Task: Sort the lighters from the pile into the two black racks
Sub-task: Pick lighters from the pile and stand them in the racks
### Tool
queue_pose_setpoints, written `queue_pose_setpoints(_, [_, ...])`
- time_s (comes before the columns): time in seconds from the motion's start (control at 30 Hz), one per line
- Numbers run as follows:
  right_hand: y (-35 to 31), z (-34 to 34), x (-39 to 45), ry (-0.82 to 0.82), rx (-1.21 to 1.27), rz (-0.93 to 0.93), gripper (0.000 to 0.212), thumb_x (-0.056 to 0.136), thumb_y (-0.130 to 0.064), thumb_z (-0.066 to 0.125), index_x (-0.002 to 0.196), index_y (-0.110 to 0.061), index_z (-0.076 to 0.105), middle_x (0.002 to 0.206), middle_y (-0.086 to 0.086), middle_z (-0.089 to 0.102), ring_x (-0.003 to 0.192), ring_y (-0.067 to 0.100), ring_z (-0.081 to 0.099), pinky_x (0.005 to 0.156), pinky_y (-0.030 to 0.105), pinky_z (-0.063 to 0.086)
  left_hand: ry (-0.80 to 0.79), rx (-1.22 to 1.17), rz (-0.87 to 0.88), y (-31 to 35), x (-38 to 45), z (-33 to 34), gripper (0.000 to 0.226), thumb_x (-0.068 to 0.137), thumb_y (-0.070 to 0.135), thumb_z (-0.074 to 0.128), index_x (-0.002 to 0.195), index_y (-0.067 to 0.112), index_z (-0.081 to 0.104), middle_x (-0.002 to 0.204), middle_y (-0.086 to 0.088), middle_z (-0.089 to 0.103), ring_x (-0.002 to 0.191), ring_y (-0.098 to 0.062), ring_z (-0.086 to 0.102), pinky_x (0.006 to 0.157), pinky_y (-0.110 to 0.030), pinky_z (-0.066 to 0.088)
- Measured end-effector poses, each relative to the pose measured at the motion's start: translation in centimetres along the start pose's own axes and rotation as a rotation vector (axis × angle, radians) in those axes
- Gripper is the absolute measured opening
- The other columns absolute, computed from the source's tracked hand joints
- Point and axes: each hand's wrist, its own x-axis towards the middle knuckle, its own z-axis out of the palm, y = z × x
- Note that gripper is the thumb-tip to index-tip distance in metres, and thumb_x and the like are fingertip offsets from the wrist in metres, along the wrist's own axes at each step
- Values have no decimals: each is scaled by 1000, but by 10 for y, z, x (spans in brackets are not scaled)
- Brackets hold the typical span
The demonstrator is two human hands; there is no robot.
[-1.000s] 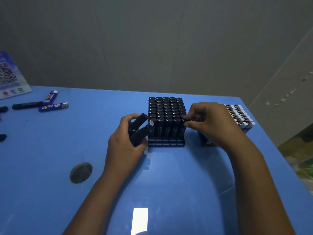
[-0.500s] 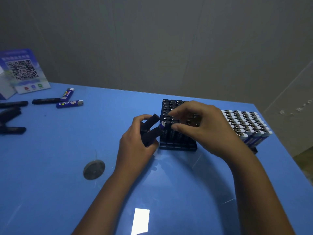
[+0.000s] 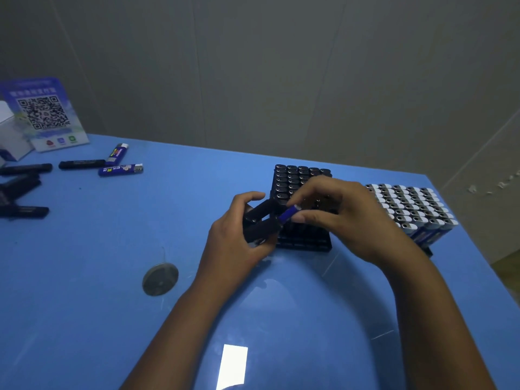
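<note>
Left hand (image 3: pixel 233 235) grips a bundle of black lighters (image 3: pixel 260 220) just left of the black-lighter rack (image 3: pixel 302 243) while the right hand (image 3: pixel 346 218) pinches a blue lighter (image 3: pixel 288 213) from it, probably bound for the blue-lighter rack (image 3: pixel 427 249) to the right.

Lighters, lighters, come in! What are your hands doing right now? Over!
Left hand grips black lighters. Right hand pinches blue lighter from that bunch. Black-lighter rack right behind; nothing in the way.
</note>
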Motion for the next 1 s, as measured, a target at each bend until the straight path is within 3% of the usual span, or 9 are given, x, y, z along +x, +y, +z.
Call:
queue_pose_setpoints(0.17, [2,-15,-6,165,196,26,14,84,-7,77,95,-13,71,87,10,70,79,26,65,75,35,54,37,-44,1,-1,1,-2,54,77,25,84,122,30,54,87,11,64,85,-7,66,75,-19,52])
queue_pose_setpoints(0.27, [0,-18,-9,211,278,35,20,90,-8,70,109,-16,72,84,9,65,75,16,57,70,21,48,55,-46,-1,-1,0,-3,51,78,25,82,122,28,55,88,8,64,86,-8,65,78,-24,52])
queue_pose_setpoints(0.33, [0,-19,-11,224,258,41,25,94,-11,66,115,-24,73,81,7,63,74,14,51,70,22,44,71,-36,-1,0,-2,-2,50,79,24,81,122,27,55,88,6,64,85,-8,64,78,-24,51])
queue_pose_setpoints(0.43, [2,-17,-10,273,249,85,17,94,-14,67,107,-20,77,88,14,71,74,11,54,69,20,45,101,-27,-3,0,-4,-2,47,80,19,80,120,27,56,88,5,65,85,-7,64,77,-19,50])
queue_pose_setpoints(0.6, [3,-19,-11,375,387,145,14,87,-5,73,100,0,72,84,1,75,69,-1,63,63,10,45,154,-10,-18,3,-7,-1,46,81,18,79,118,29,56,90,8,65,85,-6,64,74,-9,45])
queue_pose_setpoints(0.67, [2,-22,-10,413,424,147,15,85,-2,74,98,3,69,82,2,74,66,-1,63,61,10,45,194,-1,-30,5,-8,-1,46,81,19,79,118,30,56,91,8,66,85,-7,66,76,-11,48])
queue_pose_setpoints(0.83, [-7,-27,-26,406,469,103,35,87,1,70,119,-8,58,104,17,71,73,8,68,65,16,49,247,17,-38,27,-26,8,46,80,16,79,117,31,56,87,12,63,82,-5,65,72,-7,43])
queue_pose_setpoints(0.9, [-7,-30,-43,366,446,75,51,88,3,69,130,-19,51,101,18,68,74,13,69,70,18,51,261,10,-30,44,-38,22,47,79,14,80,117,30,57,85,14,61,79,-1,63,69,-5,41])
queue_pose_setpoints(1.0, [3,-42,-70,303,328,65,62,87,0,70,133,-36,48,97,10,63,73,18,66,68,21,51,252,-17,-7,69,-50,53,50,77,9,80,117,26,57,87,24,62,83,10,61,70,-1,40])
